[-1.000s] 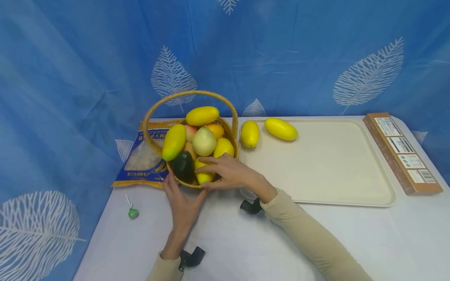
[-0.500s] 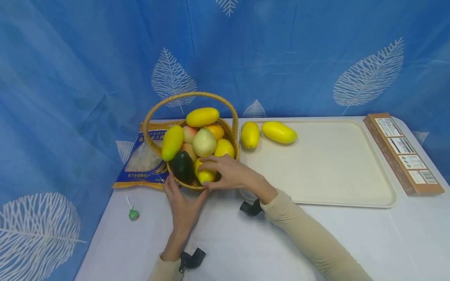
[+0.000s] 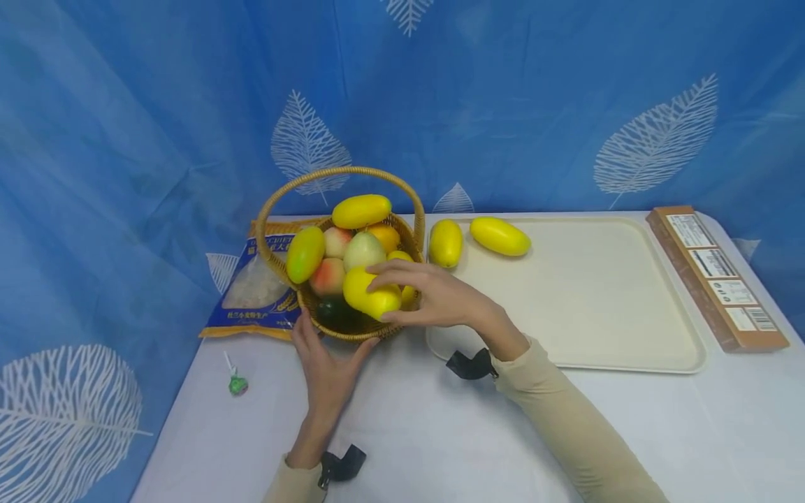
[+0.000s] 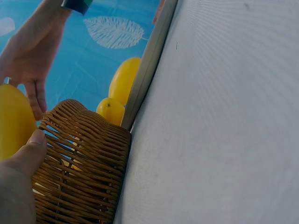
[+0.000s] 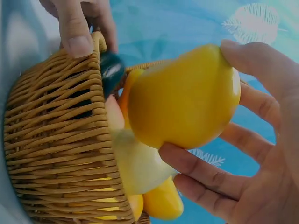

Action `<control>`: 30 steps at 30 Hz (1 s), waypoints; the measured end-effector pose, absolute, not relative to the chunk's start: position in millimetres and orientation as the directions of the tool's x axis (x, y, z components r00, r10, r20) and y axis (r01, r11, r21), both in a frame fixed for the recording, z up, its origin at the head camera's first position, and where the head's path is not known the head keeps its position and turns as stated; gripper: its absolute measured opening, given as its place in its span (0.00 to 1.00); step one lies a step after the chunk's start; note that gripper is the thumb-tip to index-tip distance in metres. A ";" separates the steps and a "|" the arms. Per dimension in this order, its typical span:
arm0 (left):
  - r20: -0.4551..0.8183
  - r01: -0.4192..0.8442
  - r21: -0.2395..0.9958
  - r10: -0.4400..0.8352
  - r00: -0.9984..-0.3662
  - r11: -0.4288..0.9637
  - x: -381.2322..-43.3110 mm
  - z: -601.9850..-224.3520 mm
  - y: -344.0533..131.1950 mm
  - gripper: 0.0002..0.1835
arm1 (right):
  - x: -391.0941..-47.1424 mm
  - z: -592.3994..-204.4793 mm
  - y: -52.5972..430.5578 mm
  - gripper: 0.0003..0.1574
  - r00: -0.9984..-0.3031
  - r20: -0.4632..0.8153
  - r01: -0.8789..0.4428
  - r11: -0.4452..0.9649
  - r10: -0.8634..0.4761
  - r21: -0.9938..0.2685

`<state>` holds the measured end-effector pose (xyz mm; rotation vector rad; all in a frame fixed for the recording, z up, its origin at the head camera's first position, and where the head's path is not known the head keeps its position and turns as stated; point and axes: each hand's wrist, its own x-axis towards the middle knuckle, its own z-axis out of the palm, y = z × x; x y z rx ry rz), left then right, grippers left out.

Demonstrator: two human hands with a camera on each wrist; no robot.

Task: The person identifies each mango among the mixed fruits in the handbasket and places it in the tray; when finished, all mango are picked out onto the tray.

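Observation:
My right hand (image 3: 443,297) holds a yellow mango (image 3: 371,293) just above the front of a wicker basket (image 3: 342,335). In the right wrist view the thumb is on one end of this mango (image 5: 184,100) and the fingers spread round it. My left hand (image 3: 330,370) grips the basket's near rim, its thumb (image 4: 30,151) against the wicker. Inside the basket lie a dark green avocado (image 3: 339,313), two peaches (image 3: 328,276), a pale pear (image 3: 365,250), an orange fruit (image 3: 385,236) and more yellow fruit (image 3: 306,254), partly hidden by my right hand.
To the right is a cream tray (image 3: 585,300) with two yellow mangoes (image 3: 499,236) at its far left corner. A long brown box (image 3: 717,279) lies beyond it. Behind the basket's left is a blue pasta bag (image 3: 251,293). A green lollipop (image 3: 237,384) lies in front.
My right hand has taken hold of the yellow mango and raised it, up and slightly right. The avocado has sunk lower in the basket, showing more of a peach. My left hand stays put.

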<state>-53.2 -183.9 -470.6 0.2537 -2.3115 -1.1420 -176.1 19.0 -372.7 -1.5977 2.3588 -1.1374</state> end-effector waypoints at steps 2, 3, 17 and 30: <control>0.385 0.063 0.778 -0.396 -0.833 0.625 -52.5 -471.7 -183.1 0.68 | -175.1 -372.5 20.0 0.25 -0.451 0.343 -0.785 0.183 -0.824 -0.592; 0.383 0.060 0.779 -0.398 -0.834 0.624 -52.0 -472.2 -182.6 0.68 | -174.4 -372.3 20.4 0.25 -0.450 0.348 -0.790 0.185 -0.822 -0.584; 0.369 0.043 0.791 -0.420 -0.829 0.611 -50.1 -476.1 -177.0 0.69 | -177.1 -329.3 78.1 0.29 -0.408 0.718 -0.891 0.077 -0.564 -0.447; 0.343 0.013 0.797 -0.435 -0.833 0.604 -47.1 -479.9 -175.4 0.69 | -229.4 -362.4 182.1 0.37 -0.746 0.592 -0.664 0.422 -0.307 -0.618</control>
